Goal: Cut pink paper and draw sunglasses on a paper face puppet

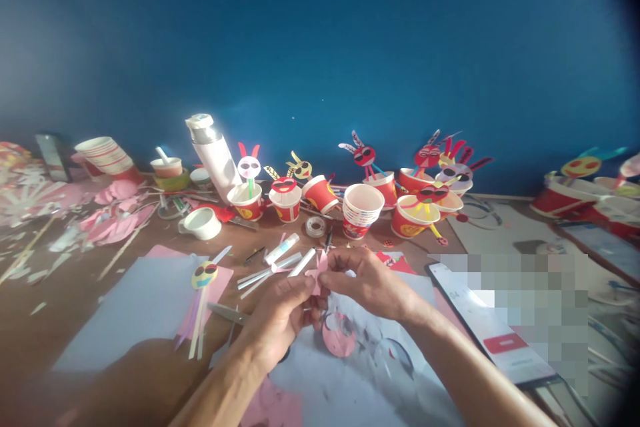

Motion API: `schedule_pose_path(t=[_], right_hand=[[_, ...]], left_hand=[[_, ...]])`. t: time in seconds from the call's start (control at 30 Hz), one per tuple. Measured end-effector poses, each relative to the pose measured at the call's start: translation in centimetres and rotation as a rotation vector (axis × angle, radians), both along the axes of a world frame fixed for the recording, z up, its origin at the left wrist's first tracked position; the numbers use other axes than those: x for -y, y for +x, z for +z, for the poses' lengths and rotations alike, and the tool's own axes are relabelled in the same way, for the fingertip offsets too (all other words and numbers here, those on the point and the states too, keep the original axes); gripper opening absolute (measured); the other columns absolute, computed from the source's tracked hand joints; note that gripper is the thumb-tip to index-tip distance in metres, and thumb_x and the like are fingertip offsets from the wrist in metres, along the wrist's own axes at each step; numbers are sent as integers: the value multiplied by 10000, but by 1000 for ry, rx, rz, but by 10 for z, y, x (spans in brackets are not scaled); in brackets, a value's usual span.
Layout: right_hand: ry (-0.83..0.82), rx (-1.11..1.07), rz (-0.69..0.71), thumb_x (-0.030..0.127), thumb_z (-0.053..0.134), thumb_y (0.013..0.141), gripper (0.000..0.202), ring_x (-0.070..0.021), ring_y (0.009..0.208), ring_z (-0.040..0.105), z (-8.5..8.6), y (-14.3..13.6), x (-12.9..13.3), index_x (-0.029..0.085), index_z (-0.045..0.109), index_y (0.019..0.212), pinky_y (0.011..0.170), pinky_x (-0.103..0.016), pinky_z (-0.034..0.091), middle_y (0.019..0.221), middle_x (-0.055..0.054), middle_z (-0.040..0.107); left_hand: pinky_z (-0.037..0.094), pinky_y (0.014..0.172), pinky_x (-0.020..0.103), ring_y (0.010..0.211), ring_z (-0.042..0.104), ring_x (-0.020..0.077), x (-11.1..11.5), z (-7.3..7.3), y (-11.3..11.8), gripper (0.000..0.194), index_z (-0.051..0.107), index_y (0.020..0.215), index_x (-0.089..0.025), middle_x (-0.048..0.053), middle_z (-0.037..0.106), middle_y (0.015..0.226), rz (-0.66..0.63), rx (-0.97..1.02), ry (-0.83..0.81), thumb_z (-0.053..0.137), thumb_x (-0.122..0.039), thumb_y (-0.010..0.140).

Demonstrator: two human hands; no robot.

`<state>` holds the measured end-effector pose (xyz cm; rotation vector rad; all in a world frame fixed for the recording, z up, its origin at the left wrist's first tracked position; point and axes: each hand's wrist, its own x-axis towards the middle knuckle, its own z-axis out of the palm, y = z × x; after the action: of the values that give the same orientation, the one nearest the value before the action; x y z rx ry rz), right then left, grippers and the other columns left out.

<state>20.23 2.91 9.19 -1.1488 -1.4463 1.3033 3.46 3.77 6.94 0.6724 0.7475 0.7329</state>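
Observation:
Near the middle of the view, my left hand [285, 317] and my right hand [363, 277] meet around a small pink paper piece [318, 275]. The fingers of both hands are closed on it. Beneath them lie white sheets [370, 373] with paper scraps and a pink paper ring [339, 335]. Scissors [227, 313] rest beside my left wrist, their handles partly hidden. White paper strips [260, 275] and a glue stick [282, 249] sit just beyond my left hand. Further left, a yellow paper face with strips [204, 275] lies on white and pink sheets.
Red paper cups [363, 207], several holding paper faces, line the back by the blue wall. A white thermos [215, 160], a mug [200, 223] and a tape roll [315, 227] stand nearby. A phone [493, 323] lies at right; pink paper flowers [117, 213] at left.

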Motion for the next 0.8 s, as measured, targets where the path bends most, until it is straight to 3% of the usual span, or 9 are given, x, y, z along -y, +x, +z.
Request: schedule_pose_path(t=[0.17,0.43,0.8], right_hand=[[-14,-14,45,179,556,837,142,-136,623,620,-3,-3,-1,168,631,717,605,-272,473,670,1,656],[-45,-128,72,172,544,833,158,-134,583,614,-2,-6,0,176,588,682,589,-272,481,657,7,635],[-1,-13,65,149,526,819,168,-126,617,585,-2,-4,0,178,588,665,615,-257,451,661,13,620]], left_hand=[[391,509,236,532,501,111,-1,0,0,306,640,650,-130,28,578,622,7,10,9,808,-385,633],[405,522,239,554,514,123,-1,-3,-1,254,673,702,-136,50,602,663,2,7,35,744,-380,718],[373,553,242,571,518,136,-2,-9,-8,282,707,711,-126,81,645,692,-13,-203,291,642,-376,824]])
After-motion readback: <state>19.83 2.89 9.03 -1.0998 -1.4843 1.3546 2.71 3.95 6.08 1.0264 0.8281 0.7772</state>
